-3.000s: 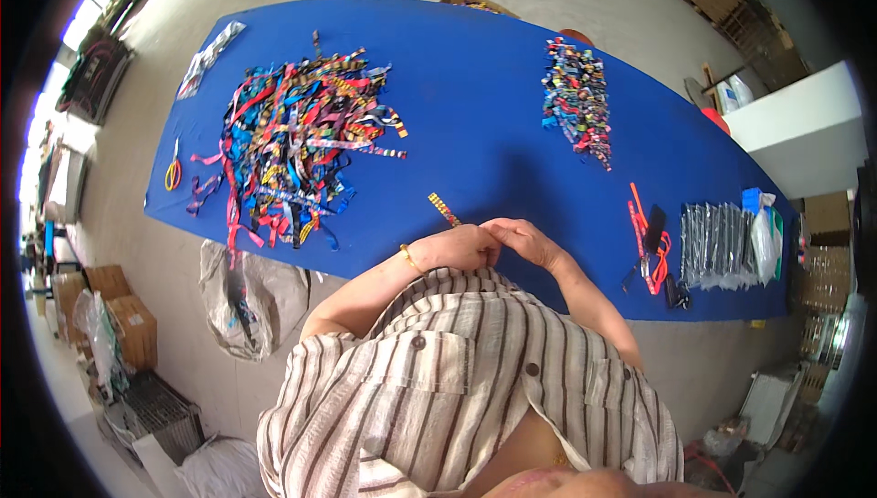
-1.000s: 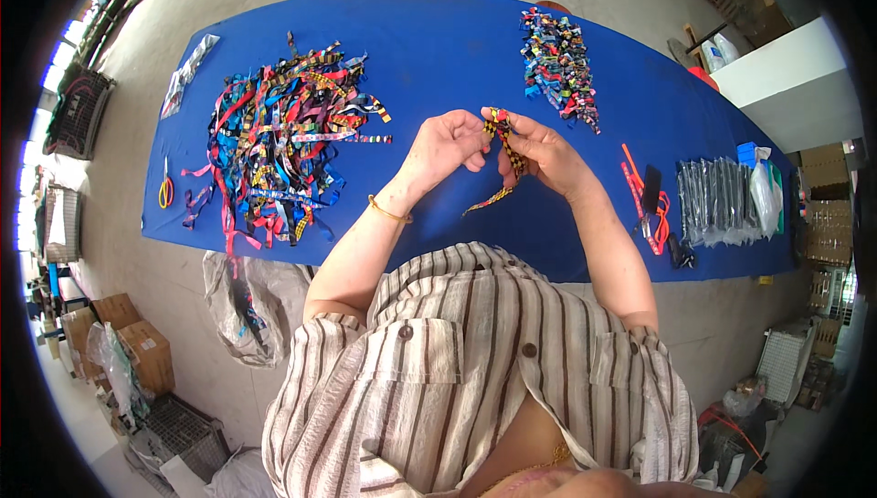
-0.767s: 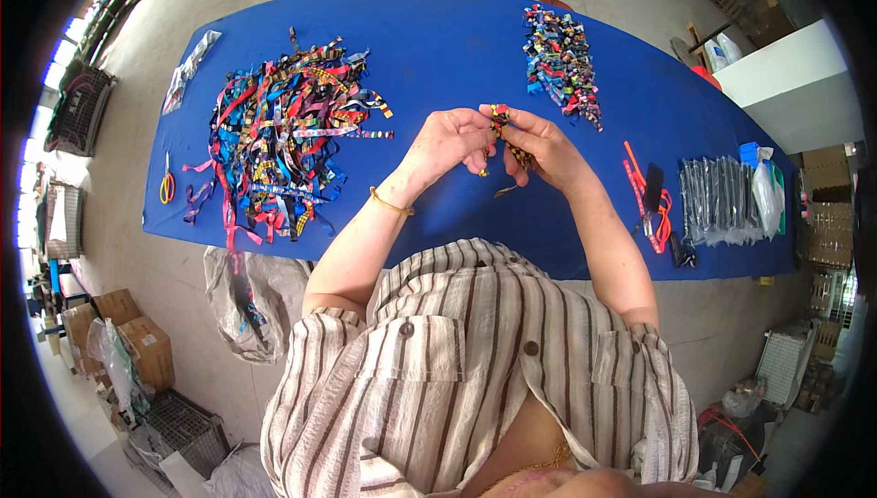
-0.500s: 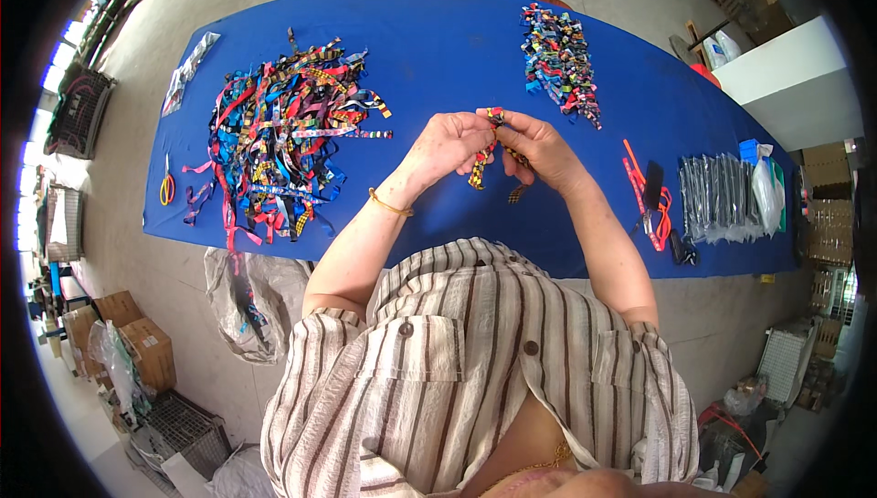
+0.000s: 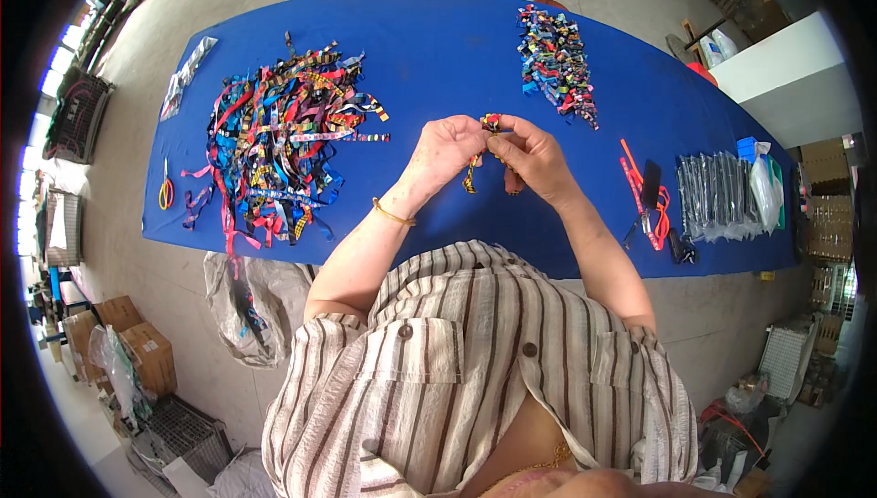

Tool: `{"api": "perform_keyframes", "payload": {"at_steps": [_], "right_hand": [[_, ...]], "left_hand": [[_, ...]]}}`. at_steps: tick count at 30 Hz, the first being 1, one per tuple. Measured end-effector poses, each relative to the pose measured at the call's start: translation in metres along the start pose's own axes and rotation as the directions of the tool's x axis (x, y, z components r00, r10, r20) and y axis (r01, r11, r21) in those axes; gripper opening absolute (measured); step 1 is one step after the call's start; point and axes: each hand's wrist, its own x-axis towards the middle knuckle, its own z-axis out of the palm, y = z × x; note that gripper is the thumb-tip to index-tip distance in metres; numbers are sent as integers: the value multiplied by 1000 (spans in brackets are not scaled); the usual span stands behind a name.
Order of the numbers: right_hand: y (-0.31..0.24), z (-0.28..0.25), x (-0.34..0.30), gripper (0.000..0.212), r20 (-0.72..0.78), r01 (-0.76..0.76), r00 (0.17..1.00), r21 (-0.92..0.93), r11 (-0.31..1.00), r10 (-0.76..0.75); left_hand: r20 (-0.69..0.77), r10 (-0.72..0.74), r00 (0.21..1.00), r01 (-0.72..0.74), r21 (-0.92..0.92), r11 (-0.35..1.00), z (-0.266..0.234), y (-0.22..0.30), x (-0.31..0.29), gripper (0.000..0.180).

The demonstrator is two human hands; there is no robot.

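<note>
Over the blue-covered table [image 5: 438,50], my two hands meet and pinch a patterned ribbon [image 5: 471,174] in yellow, red and black. My left hand [image 5: 449,146] is closed on it, fingertips together, and one ribbon end hangs down below. My right hand [image 5: 534,158] is closed on the same ribbon, thumb against the forefinger. The ribbon forms a small loop or knot at the top between the fingertips; its exact shape is partly hidden by my fingers. To the left lies a large tangled heap of colourful ribbons [image 5: 292,137].
At the back right sits a pile of short knotted ribbon pieces [image 5: 557,64]. Orange-handled scissors [image 5: 166,192] and a clear plastic packet [image 5: 189,76] lie far left. On the right are red-orange straps [image 5: 639,192] and a row of dark plastic-wrapped packs [image 5: 722,196]. A plastic sack [image 5: 256,306] stands below the table edge.
My fingers have shifted on the ribbon, my right hand moving slightly left. The loose ribbon end that hung below my right hand no longer shows there.
</note>
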Motion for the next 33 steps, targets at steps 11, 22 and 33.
{"api": "perform_keyframes", "payload": {"at_steps": [11,22,33], "right_hand": [[-2,16,-1,34,-371,219,888,-179,959,-272],[6,-3,10,24,-208,100,970,-112,989,-122],[3,-20,11,14,-271,-22,961,108,994,51]], "left_hand": [[-59,20,998,-19,7,1000,-2,-8,0,10],[18,30,999,-33,278,960,-3,-1,-5,18],[172,-299,939,229,337,913,-44,-11,-24,7]]}}
